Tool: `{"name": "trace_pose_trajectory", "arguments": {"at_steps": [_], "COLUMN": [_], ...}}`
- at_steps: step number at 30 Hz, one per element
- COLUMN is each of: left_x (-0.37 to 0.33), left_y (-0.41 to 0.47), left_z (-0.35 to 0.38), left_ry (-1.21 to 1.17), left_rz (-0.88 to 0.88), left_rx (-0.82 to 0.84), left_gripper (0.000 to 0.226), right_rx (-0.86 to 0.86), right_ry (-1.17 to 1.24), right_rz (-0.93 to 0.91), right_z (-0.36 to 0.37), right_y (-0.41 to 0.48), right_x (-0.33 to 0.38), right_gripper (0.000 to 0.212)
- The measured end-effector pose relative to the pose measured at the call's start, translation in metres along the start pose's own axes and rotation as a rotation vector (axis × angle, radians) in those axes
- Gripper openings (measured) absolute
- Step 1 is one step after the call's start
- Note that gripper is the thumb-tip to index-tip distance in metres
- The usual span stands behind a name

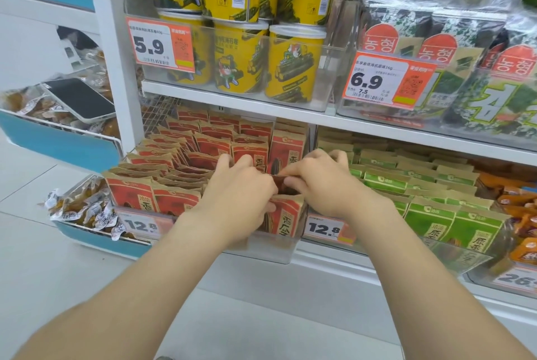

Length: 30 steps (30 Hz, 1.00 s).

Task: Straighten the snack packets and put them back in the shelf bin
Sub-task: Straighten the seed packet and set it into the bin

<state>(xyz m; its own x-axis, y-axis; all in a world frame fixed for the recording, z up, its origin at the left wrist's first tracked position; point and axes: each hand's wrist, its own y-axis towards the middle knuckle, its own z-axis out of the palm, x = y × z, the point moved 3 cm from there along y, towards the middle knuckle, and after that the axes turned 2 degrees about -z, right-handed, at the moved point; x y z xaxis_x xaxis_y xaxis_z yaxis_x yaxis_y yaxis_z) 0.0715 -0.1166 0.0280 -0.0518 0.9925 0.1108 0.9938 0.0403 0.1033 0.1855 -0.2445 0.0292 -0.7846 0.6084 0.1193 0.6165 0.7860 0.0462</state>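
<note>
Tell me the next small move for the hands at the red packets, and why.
Probably ease the pinched red packet straight down behind the front packet: left hand and right hand both pinch its top edge, above the right-hand row of the clear bin.

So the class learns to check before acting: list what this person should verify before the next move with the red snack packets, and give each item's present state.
1. Grip: left hand and right hand both pinch the held red packet: ok.
2. Held red packet straight: cannot tell, fingers cover it.
3. Front packet stands inside the clear bin: ok.
4. Left rows neat: not ok, they lean and fan.
5. Green packets kept separate: ok.
</note>
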Motion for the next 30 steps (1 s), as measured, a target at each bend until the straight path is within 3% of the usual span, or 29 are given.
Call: {"name": "trace_pose_trajectory", "arguments": {"at_steps": [5, 9, 14, 18, 20, 26, 30], "left_x": [0.005, 0.011, 0.007, 0.014, 0.017, 0.020, 0.020], "left_y": [0.005, 0.006, 0.009, 0.012, 0.013, 0.016, 0.014], "left_z": [-0.006, -0.012, -0.003, -0.001, 0.001, 0.001, 0.005], "left_ry": [-0.058, -0.198, -0.203, -0.218, -0.226, -0.297, -0.256], "left_rz": [-0.035, -0.067, -0.032, -0.025, -0.005, 0.023, 0.049], "left_rx": [-0.047, -0.112, -0.083, -0.049, -0.027, 0.005, -0.013], "left_gripper": [0.022, 0.035, 0.064, 0.065, 0.067, 0.070, 0.063], "right_rx": [-0.094, 0.038, 0.125, -0.119, -0.171, -0.009, 0.119], "right_ry": [0.109, 0.012, 0.117, 0.144, 0.150, -0.012, -0.116], "right_rz": [0.006, 0.002, 0.092, 0.148, 0.166, 0.275, 0.307], "right_z": [-0.005, -0.008, -0.011, -0.017, -0.014, -0.004, 0.001], "right_y": [0.006, 0.010, 0.018, 0.024, 0.032, 0.057, 0.073], "right_x": [-0.007, -0.007, -0.009, -0.005, -0.002, 0.008, 0.003], "right_gripper": [0.023, 0.024, 0.062, 0.032, 0.036, 0.027, 0.064]}}
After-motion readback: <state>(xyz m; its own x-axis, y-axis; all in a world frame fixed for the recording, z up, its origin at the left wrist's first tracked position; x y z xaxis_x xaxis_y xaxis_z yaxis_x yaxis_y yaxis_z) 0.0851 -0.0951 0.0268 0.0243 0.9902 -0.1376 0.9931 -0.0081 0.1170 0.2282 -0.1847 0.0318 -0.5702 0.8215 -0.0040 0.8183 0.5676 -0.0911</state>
